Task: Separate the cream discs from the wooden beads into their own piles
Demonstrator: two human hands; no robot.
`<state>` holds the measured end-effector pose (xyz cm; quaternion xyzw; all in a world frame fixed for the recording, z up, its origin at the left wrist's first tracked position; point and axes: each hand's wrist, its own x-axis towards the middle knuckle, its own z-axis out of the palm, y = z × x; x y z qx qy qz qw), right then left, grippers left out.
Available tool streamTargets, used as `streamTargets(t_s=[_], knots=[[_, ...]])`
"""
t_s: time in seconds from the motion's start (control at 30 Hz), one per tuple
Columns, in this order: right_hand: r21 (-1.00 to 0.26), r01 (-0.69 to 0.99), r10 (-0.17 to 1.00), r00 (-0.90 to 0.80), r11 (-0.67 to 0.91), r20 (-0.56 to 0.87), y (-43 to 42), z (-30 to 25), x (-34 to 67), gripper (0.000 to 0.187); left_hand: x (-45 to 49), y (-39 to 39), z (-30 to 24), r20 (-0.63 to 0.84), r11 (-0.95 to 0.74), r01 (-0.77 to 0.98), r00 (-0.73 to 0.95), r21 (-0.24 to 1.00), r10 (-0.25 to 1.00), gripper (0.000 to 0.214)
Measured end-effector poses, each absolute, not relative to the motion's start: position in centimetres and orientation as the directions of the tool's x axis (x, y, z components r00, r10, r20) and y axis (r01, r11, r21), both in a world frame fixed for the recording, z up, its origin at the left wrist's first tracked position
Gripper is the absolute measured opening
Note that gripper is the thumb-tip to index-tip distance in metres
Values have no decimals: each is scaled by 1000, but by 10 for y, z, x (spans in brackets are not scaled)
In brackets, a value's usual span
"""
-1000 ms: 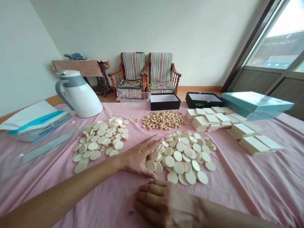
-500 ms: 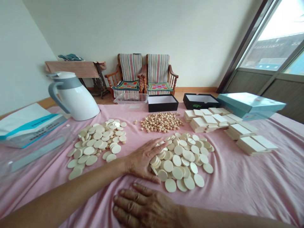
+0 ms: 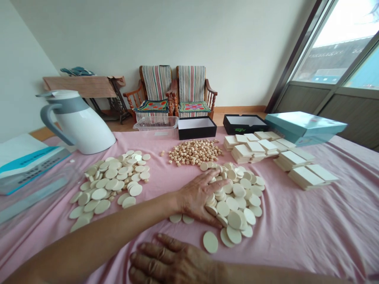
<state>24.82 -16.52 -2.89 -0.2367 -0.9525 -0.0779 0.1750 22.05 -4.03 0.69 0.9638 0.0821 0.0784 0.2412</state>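
My left hand (image 3: 199,196) lies flat, fingers stretched out, on the left side of a pile of cream round discs (image 3: 237,197) on the pink cloth (image 3: 296,228). A few discs lie loose by its wrist and one disc (image 3: 210,241) sits alone nearer to me. My right hand (image 3: 171,262) rests palm down on the cloth at the bottom, fingers spread and pointing left, touching no disc. A second pile of discs (image 3: 109,183) lies to the left. A heap of small tan round pieces (image 3: 194,152) sits behind.
A white jug (image 3: 77,120) stands at the back left, by a blue-and-white packet (image 3: 26,157). Stacks of cream square tiles (image 3: 278,156), two black boxes (image 3: 197,127), a clear tub (image 3: 155,123) and a teal box lid (image 3: 304,126) line the back. Two striped chairs (image 3: 174,92) stand beyond.
My left hand has slid to the right into the disc pile, pushing discs together and leaving a few behind. My right hand has opened out flat and shifted left.
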Motion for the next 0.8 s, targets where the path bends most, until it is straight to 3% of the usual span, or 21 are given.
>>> streamTargets(t_s=[0.27, 0.53, 0.67, 0.73, 0.8], knots=[[111, 492, 418, -821, 863, 389, -164, -31, 248, 48, 251, -41, 4, 107, -881, 77, 984, 466, 143, 120], [319, 539, 450, -836, 780, 314, -166, -21, 255, 40, 271, -50, 7, 88, -895, 41, 992, 444, 89, 122], [354, 536, 434, -838, 766, 329, -166, -22, 255, 42, 260, -43, 23, 32, -903, 17, 999, 429, 34, 123], [344, 533, 431, -839, 773, 330, -166, -24, 254, 41, 251, -33, 30, 69, -909, 27, 996, 416, 61, 110], [309, 533, 434, -836, 788, 336, -166, -27, 253, 40, 245, -21, 32, 151, -917, 117, 971, 381, 187, 81]])
